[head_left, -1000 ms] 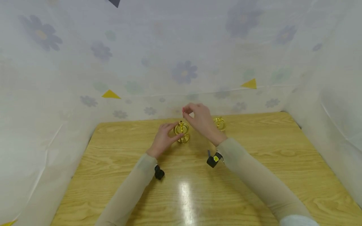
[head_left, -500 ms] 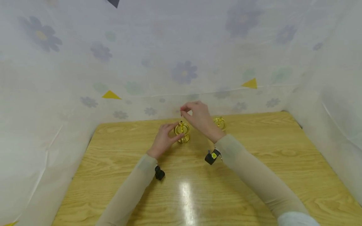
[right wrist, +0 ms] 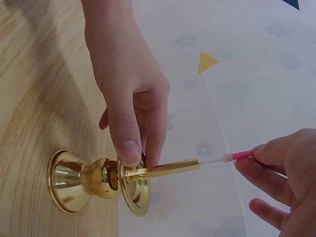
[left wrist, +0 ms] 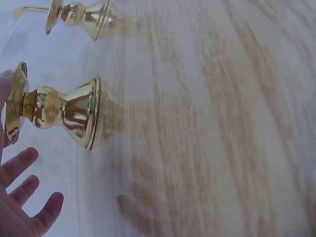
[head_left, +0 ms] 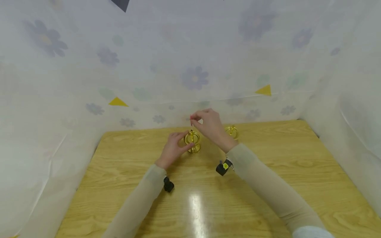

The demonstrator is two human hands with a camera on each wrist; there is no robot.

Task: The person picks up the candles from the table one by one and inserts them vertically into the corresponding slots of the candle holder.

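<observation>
So the left hand (head_left: 173,149) is wrapped around the rim of a little brass candlestick (head_left: 192,142), thumb on one side of the drip plate and fingers on the other. My guess is that's to keep it from tipping or sliding on the wooden table (head_left: 268,198). The wrist view shows it best: thumb pressed right on the edge of the plate, holder standing upright on its flared base.

The right hand (head_left: 209,125) sits just above and a bit to the far side of the left, thumb and forefinger pinched together on the pink end of a thin candle (right wrist: 217,159). The candle looks whitish along its length with a pink tip, and its lower end is inside the gold tube of the holder. Holding it by the very top probably keeps the fingers out of the way and the stick lined up straight with the socket.

There's a second brass candlestick (head_left: 231,131) just past the right hand, toward the flowered plastic sheet (head_left: 193,77) at the back. Nobody's touching that one.
</observation>
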